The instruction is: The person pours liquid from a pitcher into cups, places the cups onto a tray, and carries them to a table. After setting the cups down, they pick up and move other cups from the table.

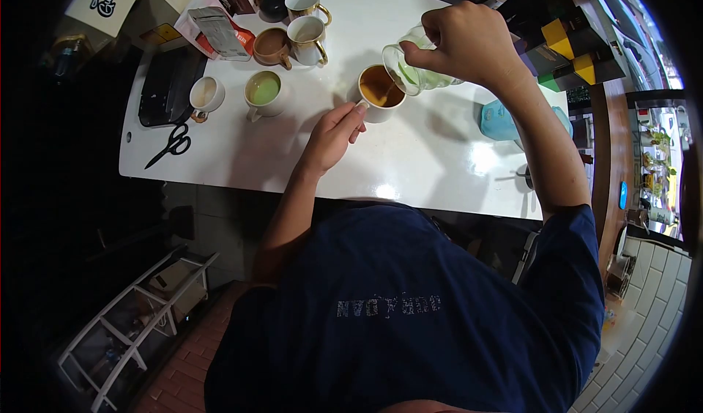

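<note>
My left hand [333, 136] pinches the handle of a white mug [384, 113] with brown liquid in it, upright on the white table [410, 164]. Above the mug's right side, my right hand [472, 43] grips a clear glass vessel [432, 76] tipped on its side, mouth toward the mug. Some green shows inside the glass. What looks like a thin stream runs from its lip into the mug. Left of my left hand stands a white cup of pale green liquid [265, 91]. A smaller cup with a cream-coloured content [207, 94] is farther left.
Black scissors [172, 146] lie beside a dark tray-like device [172, 83] at the left. Several mugs, including a brown one [272, 45], stand at the back near a silver pouch [222, 34]. A light-blue object [498, 120] sits under my right forearm.
</note>
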Motion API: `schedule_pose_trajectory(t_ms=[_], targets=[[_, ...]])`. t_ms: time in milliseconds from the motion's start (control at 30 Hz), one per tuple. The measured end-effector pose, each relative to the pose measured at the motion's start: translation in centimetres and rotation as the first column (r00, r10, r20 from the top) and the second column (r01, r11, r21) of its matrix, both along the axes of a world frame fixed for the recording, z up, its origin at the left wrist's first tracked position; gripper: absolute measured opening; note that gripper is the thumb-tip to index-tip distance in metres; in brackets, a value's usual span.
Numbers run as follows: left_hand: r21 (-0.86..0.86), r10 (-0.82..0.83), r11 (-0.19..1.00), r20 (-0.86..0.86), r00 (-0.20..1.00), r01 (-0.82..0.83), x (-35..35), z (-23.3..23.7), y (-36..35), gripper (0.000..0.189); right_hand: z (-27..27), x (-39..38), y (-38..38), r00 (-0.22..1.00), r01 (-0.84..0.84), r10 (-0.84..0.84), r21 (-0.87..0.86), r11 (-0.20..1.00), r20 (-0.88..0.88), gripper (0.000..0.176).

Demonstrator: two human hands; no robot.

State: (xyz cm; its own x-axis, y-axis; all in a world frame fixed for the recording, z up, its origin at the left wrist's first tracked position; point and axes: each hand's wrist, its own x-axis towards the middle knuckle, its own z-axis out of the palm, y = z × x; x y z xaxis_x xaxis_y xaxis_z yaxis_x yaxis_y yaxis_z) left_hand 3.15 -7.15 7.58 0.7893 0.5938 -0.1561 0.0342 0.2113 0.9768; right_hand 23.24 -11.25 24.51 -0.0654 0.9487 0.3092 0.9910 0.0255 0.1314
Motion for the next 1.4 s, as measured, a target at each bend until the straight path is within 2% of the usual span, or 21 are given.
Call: schedule_pose_trajectory(t_ms=[367, 533, 1400], targets=[[-0.005, -0.016, 1.000, -0.001, 1.000, 0.016, 0.6, 0.5, -0.2, 0.030, 0.3, 0.4, -0.2, 0.998, -0.004, 0.004, -0.004, 1.000, 0.055, 0.043], [-0.079, -0.016, 0.997, -0.002, 1.000, 0.016, 1.1, 0.2, -0.2, 0.030, 0.4, 0.4, -0.2, 0.999, -0.003, 0.004, -0.017, 1.000, 0.047, 0.043], [-0.044, -0.057, 0.997, -0.030, 0.998, 0.056, 2.2, -2.0, 0.5, 0.032, -0.1, 0.1, -0.2, 0.995, 0.022, -0.014, -0.077, 0.997, 0.097, 0.042]])
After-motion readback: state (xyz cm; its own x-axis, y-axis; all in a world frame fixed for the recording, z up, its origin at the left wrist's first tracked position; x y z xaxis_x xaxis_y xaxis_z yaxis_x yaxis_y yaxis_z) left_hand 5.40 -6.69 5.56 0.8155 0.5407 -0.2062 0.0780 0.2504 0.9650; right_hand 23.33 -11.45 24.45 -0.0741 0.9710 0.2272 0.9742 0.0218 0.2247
